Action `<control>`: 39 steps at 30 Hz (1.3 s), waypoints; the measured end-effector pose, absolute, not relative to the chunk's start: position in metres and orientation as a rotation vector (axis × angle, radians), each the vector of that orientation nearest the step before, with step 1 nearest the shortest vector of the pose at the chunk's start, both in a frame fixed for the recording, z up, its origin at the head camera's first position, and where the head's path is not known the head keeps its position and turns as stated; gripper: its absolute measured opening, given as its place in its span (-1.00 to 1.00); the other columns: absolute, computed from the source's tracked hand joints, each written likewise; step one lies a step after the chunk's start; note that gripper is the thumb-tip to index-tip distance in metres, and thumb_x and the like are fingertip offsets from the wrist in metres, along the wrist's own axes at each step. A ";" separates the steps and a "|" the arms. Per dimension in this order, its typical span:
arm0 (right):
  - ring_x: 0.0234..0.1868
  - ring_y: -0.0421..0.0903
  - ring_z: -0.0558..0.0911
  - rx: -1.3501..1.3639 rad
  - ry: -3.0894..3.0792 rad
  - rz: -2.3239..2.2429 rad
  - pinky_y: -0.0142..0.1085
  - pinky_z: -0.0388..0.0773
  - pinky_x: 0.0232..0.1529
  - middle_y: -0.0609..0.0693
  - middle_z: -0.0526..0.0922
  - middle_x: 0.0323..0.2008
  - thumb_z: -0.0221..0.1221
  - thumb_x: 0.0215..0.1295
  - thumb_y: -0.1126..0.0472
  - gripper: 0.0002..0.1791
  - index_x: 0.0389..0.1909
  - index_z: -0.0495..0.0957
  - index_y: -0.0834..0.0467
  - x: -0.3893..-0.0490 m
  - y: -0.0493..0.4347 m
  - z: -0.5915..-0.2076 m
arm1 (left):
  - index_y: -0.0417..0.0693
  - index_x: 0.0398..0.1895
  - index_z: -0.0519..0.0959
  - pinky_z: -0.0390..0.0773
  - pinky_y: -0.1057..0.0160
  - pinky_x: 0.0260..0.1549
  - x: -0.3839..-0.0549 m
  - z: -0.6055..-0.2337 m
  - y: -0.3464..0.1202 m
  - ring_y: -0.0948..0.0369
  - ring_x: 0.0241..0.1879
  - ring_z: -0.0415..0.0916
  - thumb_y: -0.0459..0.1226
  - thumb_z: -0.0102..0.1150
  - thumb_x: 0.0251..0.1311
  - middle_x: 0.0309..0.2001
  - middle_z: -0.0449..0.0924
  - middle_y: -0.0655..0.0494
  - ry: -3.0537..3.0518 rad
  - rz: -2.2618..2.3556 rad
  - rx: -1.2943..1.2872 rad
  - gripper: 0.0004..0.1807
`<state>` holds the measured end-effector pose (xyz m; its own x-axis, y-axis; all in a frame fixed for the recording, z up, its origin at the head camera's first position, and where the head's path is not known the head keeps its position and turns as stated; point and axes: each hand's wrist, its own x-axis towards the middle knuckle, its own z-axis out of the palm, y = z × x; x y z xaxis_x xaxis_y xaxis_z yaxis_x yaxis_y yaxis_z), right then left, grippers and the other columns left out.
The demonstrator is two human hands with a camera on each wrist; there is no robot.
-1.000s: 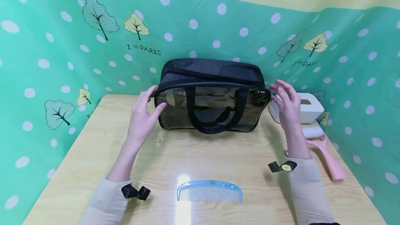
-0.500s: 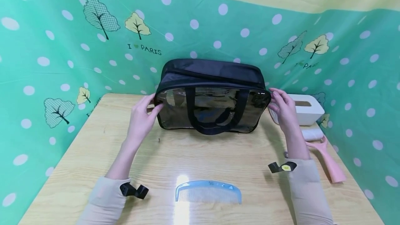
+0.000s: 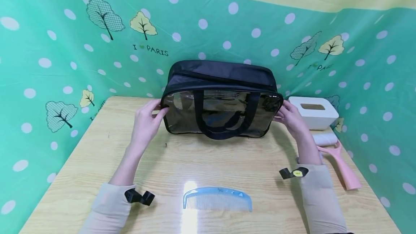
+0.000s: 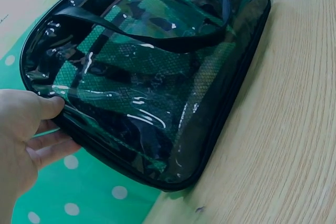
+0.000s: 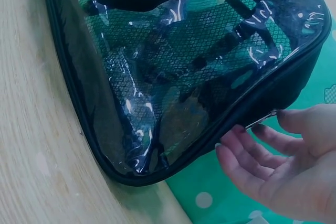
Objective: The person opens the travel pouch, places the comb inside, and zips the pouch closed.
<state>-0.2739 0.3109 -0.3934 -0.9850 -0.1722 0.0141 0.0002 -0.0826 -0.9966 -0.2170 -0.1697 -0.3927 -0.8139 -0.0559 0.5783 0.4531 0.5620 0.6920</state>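
Note:
A black toiletry bag (image 3: 182,118) with a see-through front panel and a black strap handle (image 3: 222,134) stands upright at the back of the table. My left hand (image 3: 145,124) grips its left edge, thumb on the front panel and the other fingers behind, as the left wrist view also shows. At the bag's right side, my right hand (image 3: 294,120) pinches a small metal zipper pull (image 5: 261,121) between thumb and fingers. Mesh-patterned material (image 5: 173,51) shows through the clear panel.
A blue comb (image 3: 217,198) lies near the front of the wooden table (image 3: 97,154). On the right are a white tissue box (image 3: 320,122), a white roll (image 3: 325,139) and a pink Y-shaped handle tool (image 3: 344,169). A green dotted curtain (image 3: 208,39) hangs behind.
Both hands have come in to the bag's sides. The left has taken hold of the left edge; the right has moved lower along the right side, onto the zipper pull. The bag stays put.

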 end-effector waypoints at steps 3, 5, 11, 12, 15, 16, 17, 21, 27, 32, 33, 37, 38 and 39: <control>-0.31 -0.28 0.72 -0.190 2.062 -2.199 -0.41 0.70 -0.22 -0.25 0.71 -0.26 0.03 0.61 0.16 -0.90 0.01 0.48 -0.01 -0.273 0.312 -0.394 | -0.18 0.00 0.71 0.51 0.75 -0.28 -0.217 -0.392 -0.169 0.04 -0.10 0.71 -0.36 0.33 0.32 -0.07 0.76 -0.10 -2.248 -1.214 -0.314 -0.78; -0.32 -0.28 0.72 -0.186 2.072 -2.195 -0.41 0.70 -0.23 -0.24 0.70 -0.25 0.03 0.61 0.16 -0.91 -0.01 0.48 -0.01 -0.273 0.312 -0.393 | -0.18 -0.01 0.71 0.50 0.76 -0.28 -0.217 -0.392 -0.169 0.04 -0.10 0.71 -0.36 0.34 0.31 -0.07 0.76 -0.10 -2.251 -1.216 -0.311 -0.78; -0.35 -0.28 0.69 -0.165 2.118 -2.199 -0.41 0.70 -0.24 -0.22 0.66 -0.29 0.02 0.60 0.26 -0.88 -0.10 0.50 -0.01 -0.271 0.310 -0.390 | -0.17 -0.03 0.72 0.50 0.77 -0.27 -0.217 -0.391 -0.168 0.05 -0.10 0.72 -0.36 0.36 0.29 -0.09 0.76 -0.09 -2.261 -1.228 -0.303 -0.79; -0.35 -0.28 0.69 -0.161 2.126 -2.214 -0.41 0.70 -0.24 -0.22 0.66 -0.29 0.02 0.58 0.30 -0.87 -0.11 0.50 0.01 -0.270 0.310 -0.389 | -0.17 -0.04 0.72 0.50 0.76 -0.27 -0.217 -0.391 -0.168 0.05 -0.10 0.72 -0.36 0.36 0.29 -0.10 0.76 -0.09 -2.263 -1.231 -0.301 -0.80; -0.37 -0.27 0.68 -0.122 2.132 -2.298 -0.43 0.72 -0.27 -0.20 0.68 -0.33 0.05 0.52 0.43 -0.80 -0.11 0.52 0.05 -0.268 0.308 -0.386 | -0.15 -0.04 0.72 0.60 0.67 -0.25 -0.216 -0.391 -0.168 0.06 -0.08 0.72 -0.36 0.38 0.27 -0.09 0.76 -0.07 -2.269 -1.226 -0.300 -0.79; -0.39 -0.27 0.69 -0.101 2.119 -2.341 -0.43 0.72 -0.28 -0.19 0.69 -0.35 0.07 0.49 0.46 -0.78 -0.12 0.53 0.07 -0.268 0.308 -0.384 | -0.14 -0.04 0.72 0.66 0.59 -0.24 -0.216 -0.391 -0.168 0.05 -0.07 0.73 -0.37 0.38 0.26 -0.08 0.76 -0.07 -2.271 -1.221 -0.303 -0.79; -0.41 -0.27 0.70 -0.080 2.107 -2.379 -0.43 0.73 -0.29 -0.18 0.71 -0.37 0.09 0.46 0.49 -0.76 -0.12 0.55 0.07 -0.267 0.308 -0.383 | -0.14 -0.04 0.72 0.71 0.49 -0.23 -0.216 -0.391 -0.168 0.04 -0.06 0.73 -0.37 0.39 0.26 -0.08 0.77 -0.07 -2.268 -1.213 -0.309 -0.79; -0.48 -0.25 0.71 -0.027 2.050 -2.481 -0.43 0.75 -0.32 -0.14 0.75 -0.45 0.15 0.40 0.51 -0.74 -0.18 0.61 0.07 -0.265 0.307 -0.381 | -0.14 -0.04 0.73 0.76 0.20 -0.22 -0.216 -0.392 -0.169 0.00 -0.04 0.76 -0.38 0.38 0.26 -0.05 0.79 -0.09 -2.254 -1.184 -0.335 -0.79; -0.51 -0.24 0.71 0.008 2.032 -2.480 -0.42 0.75 -0.34 -0.12 0.76 -0.49 0.15 0.39 0.53 -0.73 -0.26 0.63 0.07 -0.265 0.303 -0.377 | -0.13 -0.02 0.75 0.55 0.73 -0.23 -0.214 -0.391 -0.172 -0.01 -0.03 0.78 -0.42 0.38 0.24 -0.03 0.80 -0.09 -2.216 -1.205 -0.342 -0.76; -0.53 -0.25 0.71 -0.001 2.105 -2.427 -0.45 0.73 -0.38 -0.14 0.76 -0.51 0.14 0.38 0.55 -0.68 -0.34 0.65 0.07 -0.267 0.303 -0.371 | -0.15 0.04 0.74 0.49 0.78 -0.23 -0.213 -0.390 -0.172 -0.04 -0.07 0.78 -0.42 0.37 0.25 0.00 0.78 -0.14 -2.203 -1.188 -0.356 -0.71; -0.53 -0.26 0.71 -0.009 2.124 -2.409 -0.45 0.73 -0.38 -0.14 0.76 -0.51 0.14 0.38 0.55 -0.68 -0.35 0.66 0.07 -0.267 0.304 -0.370 | -0.15 0.04 0.74 0.48 0.79 -0.23 -0.213 -0.390 -0.172 -0.04 -0.08 0.79 -0.42 0.37 0.24 0.00 0.78 -0.15 -2.202 -1.177 -0.356 -0.70; -0.51 -0.25 0.70 -0.023 2.196 -2.326 -0.45 0.72 -0.38 -0.16 0.74 -0.52 0.14 0.37 0.56 -0.67 -0.37 0.66 0.06 -0.267 0.308 -0.364 | -0.14 0.05 0.75 0.47 0.80 -0.24 -0.213 -0.391 -0.171 -0.04 -0.14 0.80 -0.43 0.37 0.24 -0.02 0.79 -0.16 -2.205 -1.141 -0.349 -0.70; -0.51 -0.25 0.70 -0.019 2.219 -2.305 -0.45 0.72 -0.38 -0.16 0.73 -0.52 0.15 0.37 0.56 -0.67 -0.36 0.66 0.06 -0.266 0.309 -0.362 | -0.13 0.05 0.75 0.46 0.80 -0.24 -0.214 -0.391 -0.171 -0.04 -0.15 0.80 -0.43 0.37 0.24 -0.02 0.79 -0.16 -2.207 -1.133 -0.349 -0.70; -0.50 -0.25 0.69 -0.011 2.241 -2.284 -0.45 0.72 -0.38 -0.17 0.73 -0.52 0.15 0.37 0.55 -0.68 -0.36 0.66 0.05 -0.266 0.311 -0.360 | -0.13 0.05 0.75 0.46 0.80 -0.24 -0.214 -0.391 -0.171 -0.04 -0.15 0.80 -0.43 0.37 0.25 -0.02 0.79 -0.16 -2.208 -1.129 -0.350 -0.70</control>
<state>-0.2662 0.3106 -0.3602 -0.9983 0.0368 0.0460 -0.0467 -0.0181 -0.9987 -0.2139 -0.1707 -0.3912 -0.7689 -0.0460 0.6377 0.4901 0.5981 0.6341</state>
